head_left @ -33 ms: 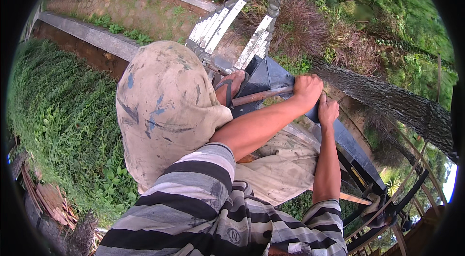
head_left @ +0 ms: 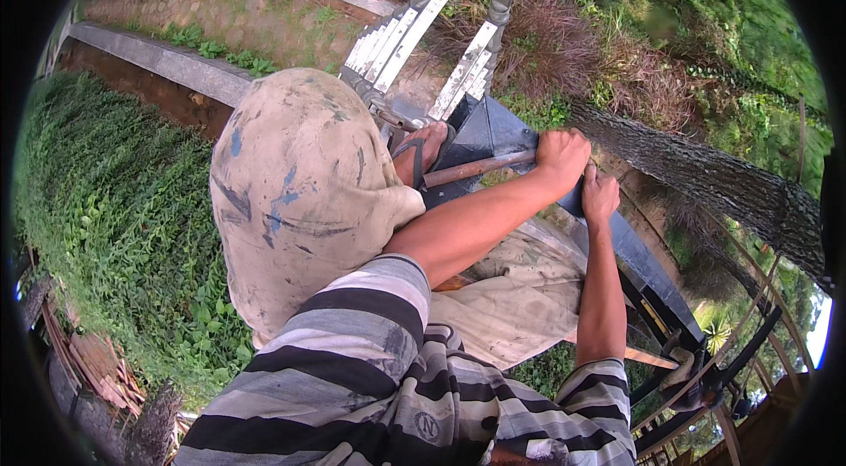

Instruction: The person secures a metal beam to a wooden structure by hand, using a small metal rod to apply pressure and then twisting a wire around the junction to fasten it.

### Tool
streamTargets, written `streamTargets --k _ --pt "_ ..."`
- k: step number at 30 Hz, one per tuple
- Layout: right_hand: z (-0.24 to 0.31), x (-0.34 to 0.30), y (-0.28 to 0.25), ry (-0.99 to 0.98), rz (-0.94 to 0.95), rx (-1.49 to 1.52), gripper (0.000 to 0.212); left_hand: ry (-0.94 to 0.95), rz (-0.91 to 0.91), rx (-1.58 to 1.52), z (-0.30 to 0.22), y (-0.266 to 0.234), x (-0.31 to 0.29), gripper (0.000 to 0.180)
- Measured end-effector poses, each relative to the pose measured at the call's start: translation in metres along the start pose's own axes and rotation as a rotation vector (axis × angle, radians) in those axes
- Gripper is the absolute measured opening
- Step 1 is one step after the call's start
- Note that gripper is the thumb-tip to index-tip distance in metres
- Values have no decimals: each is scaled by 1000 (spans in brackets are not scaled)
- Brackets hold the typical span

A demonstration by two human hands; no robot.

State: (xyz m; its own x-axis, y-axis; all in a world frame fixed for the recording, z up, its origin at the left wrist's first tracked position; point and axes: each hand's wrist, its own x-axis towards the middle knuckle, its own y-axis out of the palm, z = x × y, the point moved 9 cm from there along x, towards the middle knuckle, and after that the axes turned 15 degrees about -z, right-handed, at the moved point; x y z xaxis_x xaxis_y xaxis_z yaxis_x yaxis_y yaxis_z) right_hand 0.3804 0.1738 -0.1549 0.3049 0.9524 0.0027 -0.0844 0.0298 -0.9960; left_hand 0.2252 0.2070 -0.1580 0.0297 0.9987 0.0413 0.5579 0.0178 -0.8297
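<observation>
My left hand (head_left: 562,159) is closed around the right end of a rusty round bar (head_left: 480,170), which slopes across a dark blue-grey metal beam (head_left: 648,259). Just below and to the right, my right hand (head_left: 601,194) is a fist with the thumb uppermost, close against the beam's edge. What its fingers hold, if anything, is hidden. The two hands nearly touch. A sandalled foot (head_left: 432,149) rests near the bar's left end, beside the beam's dark triangular plate (head_left: 493,133). My left knee, in paint-stained beige trousers (head_left: 304,193), is bent high on the left.
An aluminium ladder (head_left: 401,47) stands beyond my foot, its top curving over. A tree trunk (head_left: 705,175) leans in at the right. Below are a low concrete wall (head_left: 163,59) and green ground plants (head_left: 115,228). Thin curved rails (head_left: 749,316) are at lower right.
</observation>
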Motion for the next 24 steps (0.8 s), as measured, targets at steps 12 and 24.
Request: streamTargets --k 12,24 --pt "5 20 -15 14 45 292 50 114 85 111 -5 -7 23 21" --pt "4 7 -11 -87 5 242 65 125 108 163 -7 -7 14 24"
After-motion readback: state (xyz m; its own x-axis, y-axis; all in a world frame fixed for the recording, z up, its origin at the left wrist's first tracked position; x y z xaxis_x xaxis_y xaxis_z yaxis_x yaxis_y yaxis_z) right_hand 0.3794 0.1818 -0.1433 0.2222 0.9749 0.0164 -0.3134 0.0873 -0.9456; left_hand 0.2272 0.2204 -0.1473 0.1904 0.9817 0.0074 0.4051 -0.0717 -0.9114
